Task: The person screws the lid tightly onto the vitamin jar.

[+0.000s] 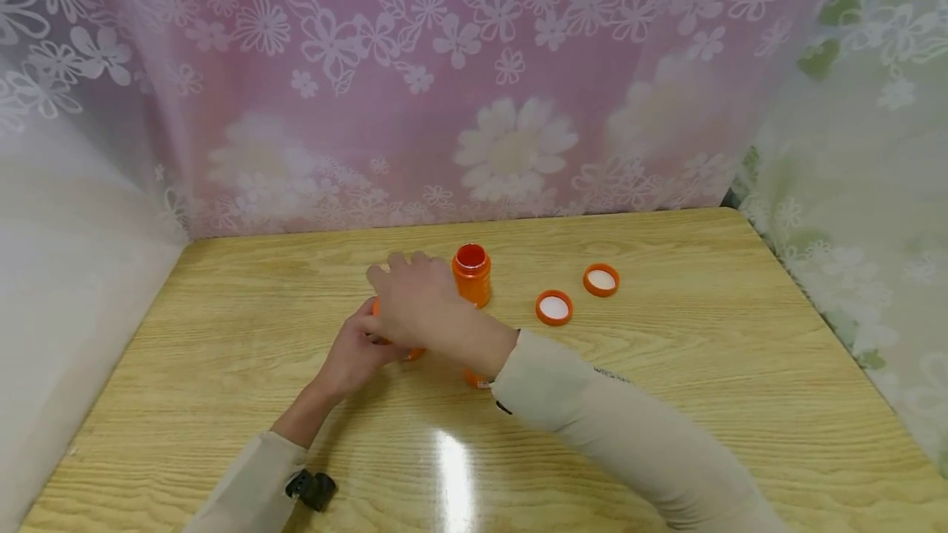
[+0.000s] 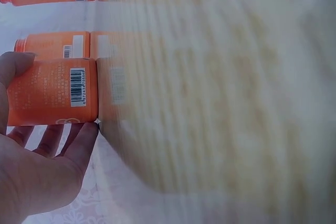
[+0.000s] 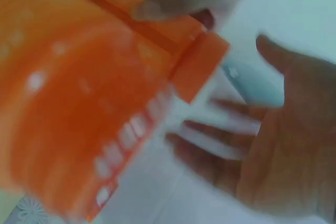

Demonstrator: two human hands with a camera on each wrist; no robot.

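In the left wrist view my left hand (image 2: 47, 177) grips an orange plastic bottle (image 2: 44, 90) around its sides; a barcode label faces the camera and its base is at the tabletop. An orange cap (image 3: 202, 66) sits on its neck in the right wrist view. Close to that cap, my right hand (image 3: 294, 140) has its fingers spread apart, blurred, with nothing between them. In the head view the right hand covers most of the held bottle. Beyond it stands an uncapped orange bottle (image 1: 471, 278), its red-orange mouth facing up.
Two orange caps with white liners, a nearer cap (image 1: 554, 308) and a farther cap (image 1: 601, 280), lie upturned on the wooden table (image 1: 666, 352). Another orange bottle (image 1: 477, 379) is partly hidden under my right forearm. A flowered curtain (image 1: 511, 89) hangs along the back edge.
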